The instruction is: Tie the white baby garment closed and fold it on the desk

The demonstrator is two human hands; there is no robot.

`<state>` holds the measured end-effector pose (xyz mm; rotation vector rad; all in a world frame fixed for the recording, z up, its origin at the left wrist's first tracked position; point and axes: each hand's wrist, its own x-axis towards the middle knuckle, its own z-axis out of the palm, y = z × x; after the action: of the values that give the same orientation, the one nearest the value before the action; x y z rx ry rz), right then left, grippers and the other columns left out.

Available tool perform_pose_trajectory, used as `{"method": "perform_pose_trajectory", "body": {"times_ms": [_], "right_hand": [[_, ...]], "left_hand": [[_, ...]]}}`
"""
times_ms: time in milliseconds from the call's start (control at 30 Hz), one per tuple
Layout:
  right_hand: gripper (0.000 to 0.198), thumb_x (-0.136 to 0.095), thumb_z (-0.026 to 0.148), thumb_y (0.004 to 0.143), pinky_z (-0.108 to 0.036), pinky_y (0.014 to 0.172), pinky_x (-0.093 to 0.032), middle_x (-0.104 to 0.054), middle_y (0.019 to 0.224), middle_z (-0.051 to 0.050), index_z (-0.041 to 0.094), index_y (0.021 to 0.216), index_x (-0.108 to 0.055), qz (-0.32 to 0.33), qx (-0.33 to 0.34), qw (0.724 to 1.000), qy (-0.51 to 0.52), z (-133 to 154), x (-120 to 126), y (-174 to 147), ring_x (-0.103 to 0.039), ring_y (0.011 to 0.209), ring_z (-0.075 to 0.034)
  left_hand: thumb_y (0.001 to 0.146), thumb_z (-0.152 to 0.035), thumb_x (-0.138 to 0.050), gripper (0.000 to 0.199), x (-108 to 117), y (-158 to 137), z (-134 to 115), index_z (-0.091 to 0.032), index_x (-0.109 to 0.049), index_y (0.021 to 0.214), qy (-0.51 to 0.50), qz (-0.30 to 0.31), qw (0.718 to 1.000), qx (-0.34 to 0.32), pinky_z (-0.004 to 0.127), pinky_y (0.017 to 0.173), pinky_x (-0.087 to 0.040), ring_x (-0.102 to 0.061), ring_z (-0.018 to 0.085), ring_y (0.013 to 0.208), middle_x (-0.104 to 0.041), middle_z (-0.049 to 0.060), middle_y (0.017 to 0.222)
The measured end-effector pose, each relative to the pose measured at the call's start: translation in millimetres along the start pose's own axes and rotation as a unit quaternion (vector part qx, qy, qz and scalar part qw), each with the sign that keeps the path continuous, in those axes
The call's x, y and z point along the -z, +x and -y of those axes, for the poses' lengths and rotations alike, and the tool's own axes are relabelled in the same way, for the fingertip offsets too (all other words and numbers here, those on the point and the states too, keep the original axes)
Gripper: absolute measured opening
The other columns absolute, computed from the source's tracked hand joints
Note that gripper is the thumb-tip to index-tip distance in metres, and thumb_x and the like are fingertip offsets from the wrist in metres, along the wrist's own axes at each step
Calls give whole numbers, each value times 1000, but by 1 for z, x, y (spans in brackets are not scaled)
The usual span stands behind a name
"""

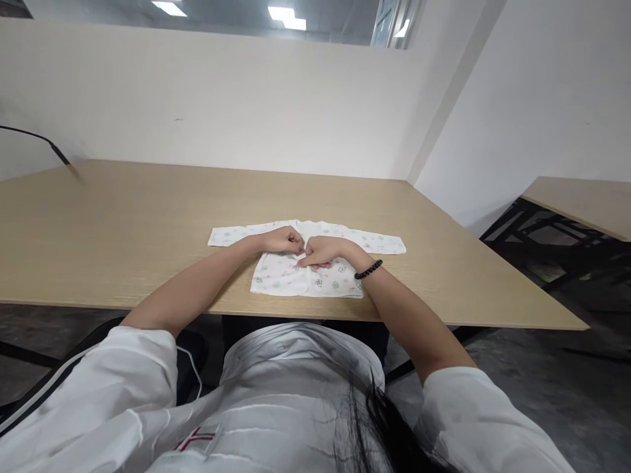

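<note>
A small white baby shirt [286, 279] with a scattered green and pink print lies flat on the table, its sleeves stretched out to both sides and its hem towards me. My left hand [286, 240] is closed at the upper middle of the shirt front, fingers curled onto the cloth. Right beside it, my right hand [323, 251] bends inward with its fingers pinched on the cloth along the centre line. The fingertips partly hide the spot they grip, so any fastener there cannot be made out.
The light wooden table [148, 223] runs back to a white wall [221, 105]. A black cable [59, 154] comes down at the far left. Another table [586, 200] with a dark frame stands at the right. A black beaded bracelet [369, 270] circles my right wrist.
</note>
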<state>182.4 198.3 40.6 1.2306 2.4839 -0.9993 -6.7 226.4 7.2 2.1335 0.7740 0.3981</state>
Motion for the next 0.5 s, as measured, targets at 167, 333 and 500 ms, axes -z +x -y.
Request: {"method": "perform_pose_trajectory", "body": {"times_ms": [167, 333, 500], "right_hand": [[22, -70, 35, 77, -23, 51, -41, -63, 54, 0, 14, 69, -67, 50, 12, 995, 82, -15, 11, -2, -57, 52, -11], [28, -80, 38, 66, -22, 56, -46, -68, 61, -1, 14, 75, -68, 76, 24, 984, 161, -30, 19, -3, -62, 59, -12], [22, -79, 32, 67, -22, 56, -46, -67, 60, 0, 15, 72, -67, 61, 21, 984, 164, -30, 17, -3, -62, 59, -12]], "left_hand": [[71, -33, -69, 18, -5, 0, -3, -16, -67, 67, 0, 46, 999, -12, 25, 52, -29, -41, 10, 52, -50, -2, 57], [70, -41, -76, 26, -12, -3, -15, -16, -69, 70, 8, 61, 998, 14, 24, 49, -27, -38, 9, 48, -46, -4, 53], [68, -42, -78, 26, -13, -3, -17, -17, -72, 73, -5, 69, 997, 25, 25, 48, -27, -34, 9, 47, -41, -6, 50]]}}
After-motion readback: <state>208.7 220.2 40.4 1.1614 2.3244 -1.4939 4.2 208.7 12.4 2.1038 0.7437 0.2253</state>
